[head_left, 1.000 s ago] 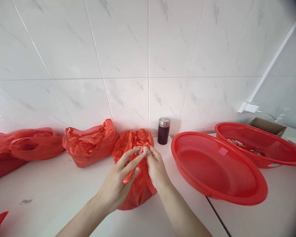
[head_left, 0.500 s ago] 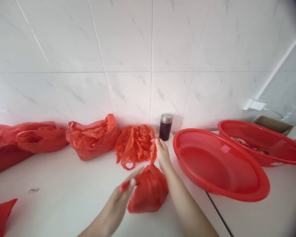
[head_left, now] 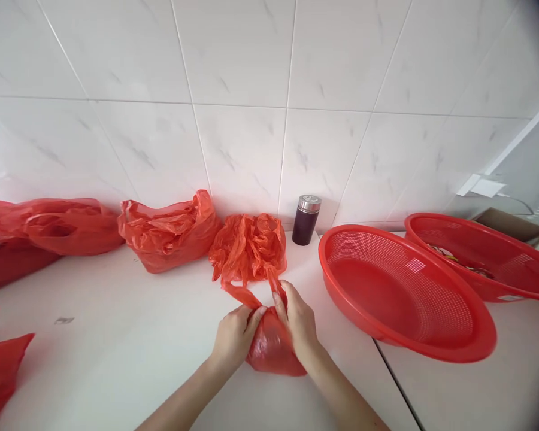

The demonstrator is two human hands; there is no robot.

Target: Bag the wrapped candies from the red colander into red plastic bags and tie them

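Left hand [head_left: 233, 336] has joined right hand [head_left: 300, 320] — both clamped on the red bag [head_left: 273, 350] — basket label [head_left: 511, 297] unreadable.

On the counter [head_left: 139, 359], the held bag [head_left: 275, 350] lies before a bag pile [head_left: 251, 239]; right of the pile stands a flask [head_left: 305, 226], then two baskets [head_left: 372, 293]

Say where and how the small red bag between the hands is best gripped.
Probably by its two handles, taken together from above: these narrow straps stick up past the rounded body of the small red bag, whose thin plastic bulges and offers no firm edge.
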